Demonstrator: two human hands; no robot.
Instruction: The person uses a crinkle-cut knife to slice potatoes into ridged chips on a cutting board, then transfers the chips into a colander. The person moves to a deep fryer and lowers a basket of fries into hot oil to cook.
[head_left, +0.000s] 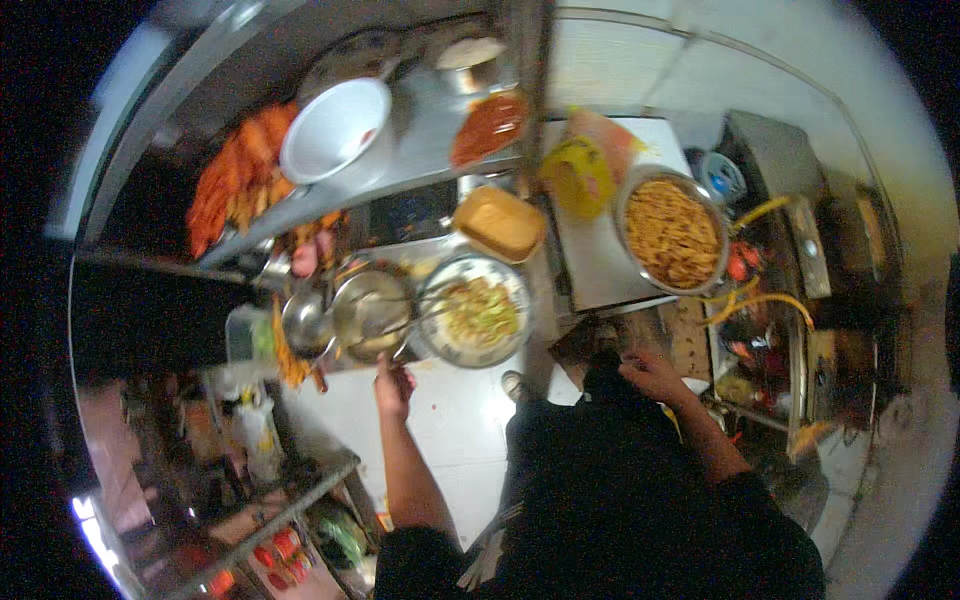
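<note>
My left hand (394, 390) is curled at the front edge of the counter, just below a round metal pot (367, 304). A long thin utensil (429, 313), perhaps tongs, runs from near its fingers over a white patterned bowl (448, 351). Chopped pale green and yellowish food (484, 311) lies in that bowl. Left of the pot sits a smaller metal bowl (306, 324). My right hand (654, 376) hangs at the right, fingers bent, in front of dark clothing and below the white side table (589, 262). Blur hides whether it holds anything.
A large metal bowl of brown fried strips (671, 232) and a yellow bag (577, 176) stand on the side table. An orange-tan tub (501, 223) sits behind the patterned bowl. The shelf above holds a white bucket (337, 131) and red sauce (489, 129). Yellow hoses (765, 300) curve at right.
</note>
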